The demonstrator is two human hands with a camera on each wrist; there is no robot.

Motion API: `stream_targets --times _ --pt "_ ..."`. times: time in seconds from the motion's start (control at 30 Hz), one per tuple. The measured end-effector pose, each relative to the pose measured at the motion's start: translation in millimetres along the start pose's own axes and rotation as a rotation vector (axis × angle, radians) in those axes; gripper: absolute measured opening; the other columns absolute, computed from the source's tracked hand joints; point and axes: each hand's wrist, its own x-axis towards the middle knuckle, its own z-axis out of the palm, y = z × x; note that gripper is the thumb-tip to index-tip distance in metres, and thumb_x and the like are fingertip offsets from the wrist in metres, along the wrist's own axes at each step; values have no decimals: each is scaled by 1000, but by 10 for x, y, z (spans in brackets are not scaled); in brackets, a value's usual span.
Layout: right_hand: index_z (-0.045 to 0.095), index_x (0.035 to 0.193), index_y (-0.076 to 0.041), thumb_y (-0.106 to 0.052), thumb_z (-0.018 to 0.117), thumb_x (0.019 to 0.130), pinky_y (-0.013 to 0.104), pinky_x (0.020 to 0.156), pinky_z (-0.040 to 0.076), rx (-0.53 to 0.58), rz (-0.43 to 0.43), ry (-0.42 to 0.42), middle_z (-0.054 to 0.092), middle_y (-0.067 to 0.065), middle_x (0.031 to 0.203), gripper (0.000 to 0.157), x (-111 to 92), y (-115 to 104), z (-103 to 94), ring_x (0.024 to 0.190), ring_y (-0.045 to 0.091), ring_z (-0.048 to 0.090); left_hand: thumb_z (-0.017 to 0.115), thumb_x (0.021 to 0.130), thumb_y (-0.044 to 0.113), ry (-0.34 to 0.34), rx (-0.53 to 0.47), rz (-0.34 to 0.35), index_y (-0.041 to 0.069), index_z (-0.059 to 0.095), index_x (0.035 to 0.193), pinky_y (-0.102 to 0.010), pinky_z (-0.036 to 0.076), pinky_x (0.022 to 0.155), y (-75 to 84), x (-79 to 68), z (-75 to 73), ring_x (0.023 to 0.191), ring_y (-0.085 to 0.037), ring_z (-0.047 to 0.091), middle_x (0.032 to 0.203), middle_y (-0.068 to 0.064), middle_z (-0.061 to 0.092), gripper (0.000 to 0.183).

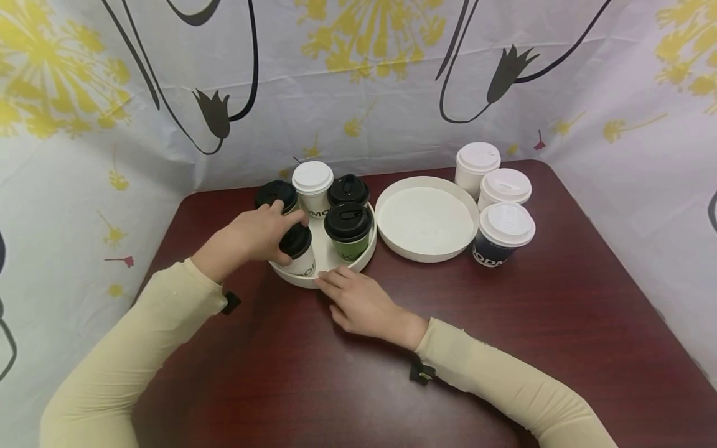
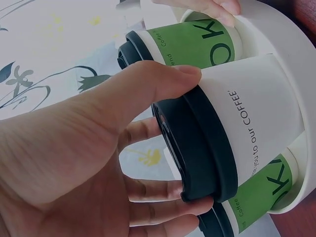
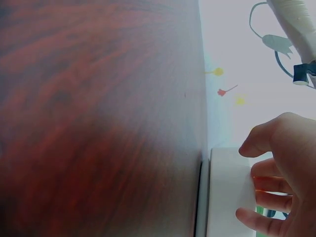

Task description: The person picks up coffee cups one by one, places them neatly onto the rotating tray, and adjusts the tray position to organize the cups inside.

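My left hand (image 1: 259,235) grips a white paper cup (image 1: 302,261) with a black lid, thumb on one side and fingers round the lid. In the left wrist view, the cup (image 2: 252,108) leans against the wall of the round white tray (image 2: 302,54). Over the near rim of that tray (image 1: 297,281) rest the fingers of my right hand (image 1: 364,305), with its thumb apart from the wall. A green cup (image 1: 351,246) with a black lid stands beside them. Behind are a white-lidded cup (image 1: 312,183) and two black-lidded cups, partly hidden.
Right of the filled tray lies a second round white tray (image 1: 427,218) with nothing in it. Several white-lidded cups line its right side, the nearest a dark cup (image 1: 495,246). Patterned cloth (image 1: 370,93) hangs behind the dark red table (image 1: 347,386).
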Motion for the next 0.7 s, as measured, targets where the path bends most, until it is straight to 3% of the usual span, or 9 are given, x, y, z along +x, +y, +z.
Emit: stream_targets --times 0.4,0.7 --pt "52 134 -12 -29 59 83 28 99 44 -26 -6 2 55 0 134 54 -9 -2 5 117 17 50 77 73 42 -29 -16 -18 29 42 132 -52 53 74 25 -11 -22 112 -37 53 127 -23 45 70" --pt "51 135 -11 -28 60 82 29 101 43 -22 -2 -5 55 1 135 56 -15 -7 8 119 17 50 77 74 40 -2 -16 -22 26 40 134 -53 53 74 36 -41 -9 111 -37 54 126 -22 47 72"
